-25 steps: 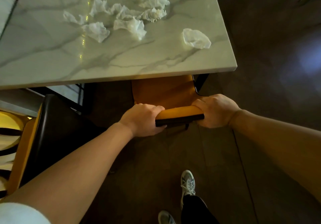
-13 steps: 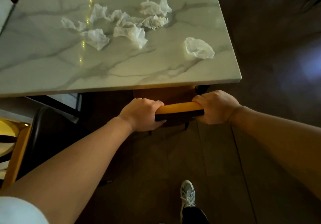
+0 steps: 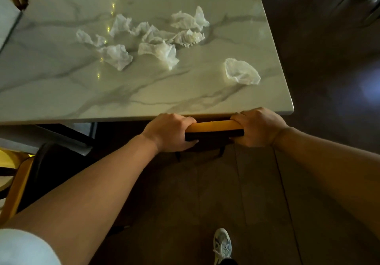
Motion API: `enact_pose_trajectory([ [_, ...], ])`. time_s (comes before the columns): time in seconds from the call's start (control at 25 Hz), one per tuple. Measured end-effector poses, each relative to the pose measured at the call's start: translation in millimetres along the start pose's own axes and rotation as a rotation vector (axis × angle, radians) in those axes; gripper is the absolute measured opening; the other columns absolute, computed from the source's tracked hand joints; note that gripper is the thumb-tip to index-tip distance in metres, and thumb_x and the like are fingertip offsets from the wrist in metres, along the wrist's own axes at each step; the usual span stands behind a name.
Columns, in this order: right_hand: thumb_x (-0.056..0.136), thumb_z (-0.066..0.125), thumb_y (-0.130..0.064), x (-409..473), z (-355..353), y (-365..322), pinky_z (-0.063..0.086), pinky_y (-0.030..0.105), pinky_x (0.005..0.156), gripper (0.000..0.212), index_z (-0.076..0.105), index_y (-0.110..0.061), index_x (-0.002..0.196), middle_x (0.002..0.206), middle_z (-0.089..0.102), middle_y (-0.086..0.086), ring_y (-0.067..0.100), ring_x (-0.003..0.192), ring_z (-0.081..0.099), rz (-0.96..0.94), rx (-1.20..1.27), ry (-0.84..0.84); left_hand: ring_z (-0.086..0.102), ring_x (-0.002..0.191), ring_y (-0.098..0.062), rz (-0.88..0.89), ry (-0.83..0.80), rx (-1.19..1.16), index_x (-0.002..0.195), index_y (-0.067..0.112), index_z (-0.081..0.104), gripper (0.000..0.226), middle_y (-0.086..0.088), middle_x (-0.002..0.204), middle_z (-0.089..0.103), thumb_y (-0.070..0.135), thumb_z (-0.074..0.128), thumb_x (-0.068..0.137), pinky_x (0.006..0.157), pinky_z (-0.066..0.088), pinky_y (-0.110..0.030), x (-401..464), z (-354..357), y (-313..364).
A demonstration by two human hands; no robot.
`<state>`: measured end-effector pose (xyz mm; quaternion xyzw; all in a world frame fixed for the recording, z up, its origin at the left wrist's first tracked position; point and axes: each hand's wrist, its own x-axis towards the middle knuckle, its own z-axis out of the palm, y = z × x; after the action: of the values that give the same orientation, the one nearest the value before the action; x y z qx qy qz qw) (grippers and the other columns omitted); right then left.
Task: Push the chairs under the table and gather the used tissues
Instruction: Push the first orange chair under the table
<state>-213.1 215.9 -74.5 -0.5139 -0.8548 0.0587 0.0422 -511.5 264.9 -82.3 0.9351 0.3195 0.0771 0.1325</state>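
Observation:
A white marble table (image 3: 61, 92) fills the upper half of the view. Several crumpled white tissues (image 3: 158, 38) lie bunched near its middle, and one more tissue (image 3: 241, 71) lies apart toward the near right corner. An orange chair backrest (image 3: 213, 128) with a dark rear edge sits right at the table's near edge; its seat is hidden beneath the tabletop. My left hand (image 3: 170, 133) grips the backrest's left end and my right hand (image 3: 258, 128) grips its right end.
A second chair (image 3: 41, 170), dark with an orange edge, stands pulled out at the lower left beside the table. The floor is dark tile. My shoe (image 3: 223, 244) shows at the bottom. Another tabletop (image 3: 6, 14) adjoins at the far left.
Both hands have slid the orange chair forward under the table; the seat that was visible is now hidden and the backrest has reached the table's edge.

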Motion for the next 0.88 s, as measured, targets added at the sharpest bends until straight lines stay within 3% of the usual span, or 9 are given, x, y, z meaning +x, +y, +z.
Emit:
enact_pose_trajectory([
  [0.16,0.079,0.069,-0.054,6.4,3.7,3.3,0.055,0.034,0.057,0.047,0.067,-0.014,0.104,0.077,0.070,0.003,0.024,0.060,0.065,-0.012,-0.001,0.031,0.062,0.065,-0.013,0.050,0.026,0.005,0.115,0.017,0.068,0.046,0.002,0.086,0.070,0.055,0.061,0.089,0.062,0.056,-0.030,5.6,-3.0,-9.6],
  [0.52,0.080,0.066,-0.058,10.7,2.3,2.0,0.054,0.035,0.063,0.051,0.065,-0.016,0.109,0.086,0.070,0.003,0.025,0.069,0.066,0.048,0.031,-0.026,0.063,0.063,-0.015,0.084,-0.004,0.053,0.117,0.014,0.067,0.058,0.000,0.084,0.070,0.062,0.049,0.090,0.059,0.057,-0.032,12.3,-8.4,-17.6],
  [0.76,0.082,0.059,-0.064,12.1,-0.4,0.1,0.055,0.035,0.069,0.053,0.063,-0.022,0.114,0.094,0.070,0.000,0.022,0.077,0.065,0.079,0.018,-0.093,0.065,0.066,-0.015,0.000,-0.018,0.174,0.121,0.017,0.065,0.064,0.001,0.090,0.072,0.069,0.042,0.091,0.058,0.057,-0.032,7.3,-1.8,-15.4],
  [0.88,0.085,0.058,-0.064,12.4,-4.4,-3.3,0.054,0.036,0.075,0.049,0.059,-0.024,0.115,0.095,0.067,-0.003,0.019,0.079,0.063,0.095,0.017,-0.149,0.067,0.073,-0.016,-0.130,-0.042,0.226,0.125,0.021,0.062,0.062,0.002,0.098,0.072,0.069,0.047,0.089,0.063,0.058,-0.033,3.6,-4.0,-0.5],
])
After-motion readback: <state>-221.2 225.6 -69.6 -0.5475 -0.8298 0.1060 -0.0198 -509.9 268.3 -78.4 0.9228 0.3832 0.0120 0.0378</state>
